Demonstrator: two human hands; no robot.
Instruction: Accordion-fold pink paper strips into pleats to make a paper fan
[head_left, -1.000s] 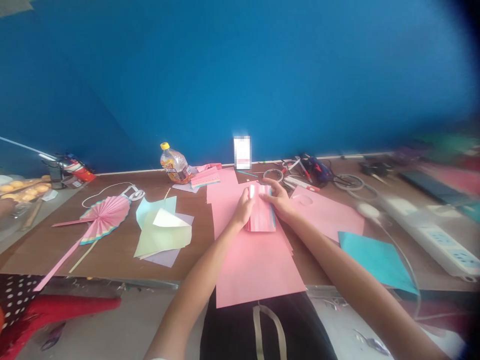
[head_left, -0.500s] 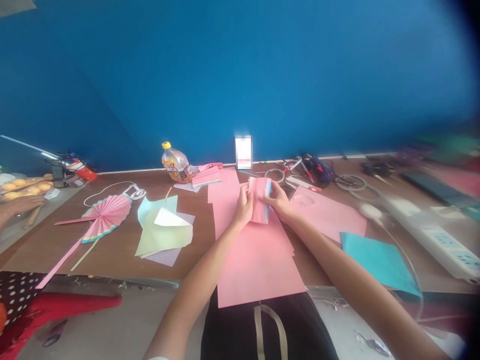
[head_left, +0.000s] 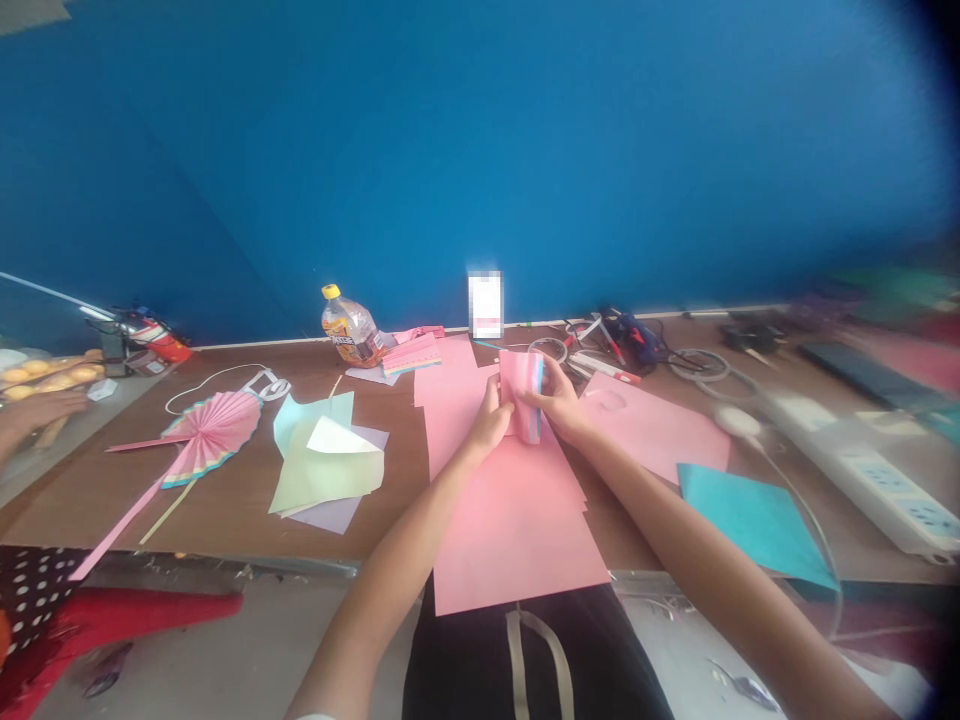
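Both my hands hold a pleated pink paper with a light-blue edge, lifted upright above the table. My left hand pinches its left side and my right hand grips its right side, fingers closed on the folds. Under them lies a stack of large pink sheets that reaches over the table's front edge.
A finished pink paper fan on a stick lies at left, beside pale green and white sheets. A bottle, a teal sheet, a power strip and tools sit around. Another person's hand is at far left.
The pleated paper was lying nearly flat on the pink sheets; both hands have raised it and squeezed the folds closer together into a narrower upright bundle.
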